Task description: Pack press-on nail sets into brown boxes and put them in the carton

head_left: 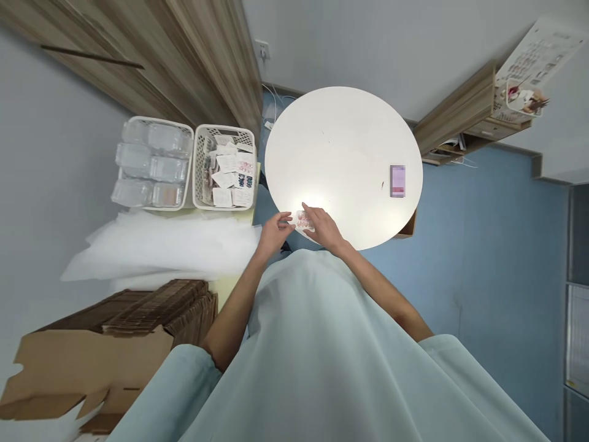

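A small, pale, see-through pack of pink pieces (304, 220) is at the near edge of the round white table (340, 141). My right hand (326, 228) grips it from the right, fingers along its far side and thumb at its near side, hiding its right end. Just left of the pack is my left hand (275, 233), its fingers curved and apart, with nothing seen in them. What the pink pieces are is too small to make out.
A purple box (397, 181) lies on the table's right side. To the left stand a white basket of cards and packs (199, 178) and another with clear plastic boxes (154, 161). White foam sheets (170, 245) and folded cardboard (92, 362) lie nearer. Shelving (464, 116) stands far right.
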Demonstrator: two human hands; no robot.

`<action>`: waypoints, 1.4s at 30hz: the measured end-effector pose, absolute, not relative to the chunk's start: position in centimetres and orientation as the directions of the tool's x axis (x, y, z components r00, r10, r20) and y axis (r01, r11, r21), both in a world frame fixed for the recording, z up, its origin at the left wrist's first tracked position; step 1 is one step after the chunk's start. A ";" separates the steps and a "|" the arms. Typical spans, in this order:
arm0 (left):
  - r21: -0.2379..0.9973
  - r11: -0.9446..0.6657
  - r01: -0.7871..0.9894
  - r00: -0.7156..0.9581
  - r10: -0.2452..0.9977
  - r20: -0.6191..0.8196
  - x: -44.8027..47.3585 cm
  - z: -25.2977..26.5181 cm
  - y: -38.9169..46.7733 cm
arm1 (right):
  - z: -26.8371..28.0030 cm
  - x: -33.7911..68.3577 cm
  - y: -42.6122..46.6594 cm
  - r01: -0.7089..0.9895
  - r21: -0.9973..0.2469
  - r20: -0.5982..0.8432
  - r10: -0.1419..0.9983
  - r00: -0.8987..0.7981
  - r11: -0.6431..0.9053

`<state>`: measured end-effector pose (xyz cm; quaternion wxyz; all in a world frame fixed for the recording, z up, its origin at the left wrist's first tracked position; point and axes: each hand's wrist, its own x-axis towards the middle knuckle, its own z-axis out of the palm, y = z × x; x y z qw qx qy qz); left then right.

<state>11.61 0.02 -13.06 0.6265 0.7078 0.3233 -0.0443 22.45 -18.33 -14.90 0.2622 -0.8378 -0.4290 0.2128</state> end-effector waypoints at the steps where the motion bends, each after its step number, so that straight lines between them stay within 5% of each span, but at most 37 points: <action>1: 0.861 -0.006 0.509 0.789 0.402 -0.464 11.1 -13.1 1.1 | -15.3 22.2 -17.6 0.609 -0.610 -0.138 0.825 0.548 -0.507; 13: 0.881 0.037 0.471 0.802 0.398 -0.445 6.8 -12.6 9.8 | -13.2 19.5 -12.9 0.583 -0.549 -0.133 0.751 0.647 -0.600; 21: 0.907 -0.089 0.412 0.776 0.556 -0.298 6.4 -12.1 16.3 | -9.6 18.8 -8.8 0.648 -0.506 -0.075 0.777 0.625 -0.570; 28: 0.712 -0.403 0.575 0.645 0.759 -0.092 5.4 -11.9 25.2 | -7.5 18.8 -5.9 0.697 -0.501 -0.033 0.816 0.577 -0.513; 42: 0.440 -0.361 0.822 0.500 0.828 -0.255 1.4 -13.8 34.0 | -7.6 18.5 -5.5 0.673 -0.562 -0.008 0.817 0.577 -0.481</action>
